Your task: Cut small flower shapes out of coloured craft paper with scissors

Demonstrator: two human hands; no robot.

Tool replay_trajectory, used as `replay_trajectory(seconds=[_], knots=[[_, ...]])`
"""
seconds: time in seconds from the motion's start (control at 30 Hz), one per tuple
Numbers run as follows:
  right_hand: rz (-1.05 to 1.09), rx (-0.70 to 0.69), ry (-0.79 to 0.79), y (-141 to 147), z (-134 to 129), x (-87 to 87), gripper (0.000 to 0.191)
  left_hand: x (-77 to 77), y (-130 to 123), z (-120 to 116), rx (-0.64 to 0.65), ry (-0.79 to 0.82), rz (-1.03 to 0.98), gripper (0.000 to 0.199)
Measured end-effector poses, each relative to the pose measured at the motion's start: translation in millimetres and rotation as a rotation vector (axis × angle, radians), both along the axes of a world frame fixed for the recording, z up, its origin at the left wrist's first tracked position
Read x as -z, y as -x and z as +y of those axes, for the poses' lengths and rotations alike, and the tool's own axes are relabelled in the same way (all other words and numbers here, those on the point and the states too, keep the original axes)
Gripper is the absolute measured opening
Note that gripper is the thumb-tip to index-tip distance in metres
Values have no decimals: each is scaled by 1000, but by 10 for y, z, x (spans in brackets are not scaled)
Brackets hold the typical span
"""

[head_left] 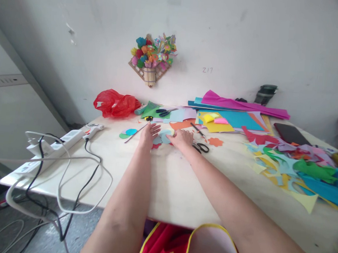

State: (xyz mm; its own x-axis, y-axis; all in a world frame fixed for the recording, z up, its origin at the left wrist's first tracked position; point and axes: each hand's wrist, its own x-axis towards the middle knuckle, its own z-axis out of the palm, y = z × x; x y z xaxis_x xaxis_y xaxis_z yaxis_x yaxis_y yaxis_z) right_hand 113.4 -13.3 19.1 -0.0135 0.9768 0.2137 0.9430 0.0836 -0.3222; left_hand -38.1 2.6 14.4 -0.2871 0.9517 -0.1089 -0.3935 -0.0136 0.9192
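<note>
At the left of the frame, white power strips [71, 136] with looping cables on the pale tabletop [175, 197]. Farther right, near the wall, a crumpled red plastic bag [116, 103]. Left of center, a blue paper circle [131, 131] overlapping green and lilac cutouts, with a narrow paper strip [134, 134] just beside. At upper center, on the wall, a woven holder [150, 76] full of multicolored paper flowers [154, 53].

At center, holds the left hand [151, 133] open, fingers apart, at the left side of the pale blue paper pieces [164, 136]; cannot tell whether touching. Under these pieces, edges of red paper. On their right side, bends the fingers of the right hand [183, 138], thumb toward the paper; cannot tell whether gripping.

Right of center, partly behind the right hand, black-handled scissors [204, 147], then an orange flower-shaped cutout [215, 142]. Beyond, stacked colored sheets [239, 119], with yellow and pink pieces on top. At right, a dark smartphone [292, 134] and, near the right edge, heaped paper scraps [314, 170].
</note>
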Motion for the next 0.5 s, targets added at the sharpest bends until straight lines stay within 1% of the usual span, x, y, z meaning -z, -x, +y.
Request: replay_trajectory(seconds=[0.03, 0.1, 0.17, 0.27, 0.33, 0.4, 0.5], knots=[[-15, -6, -1, 6, -2, -3, 48, 1, -2, 0, 2, -2, 3, 33], [-26, -30, 19, 21, 5, -7, 44, 12, -5, 6, 4, -5, 13, 34], [-1, -40, 61, 33, 30, -1, 34, 37, -4, 23, 5, -9, 25, 34], [110, -24, 95, 19, 88, 38, 20, 93, 11, 60, 7, -26, 45, 35], [212, -23, 62, -15, 127, 73, 16, 123, 29, 80, 11, -42, 65, 36], [352, -43, 15, -58, 154, 103, 19, 129, 39, 82, 19, -80, 97, 38], [668, -103, -9, -119, 157, 118, 25, 79, -7, 38, 47, -183, 163, 43]])
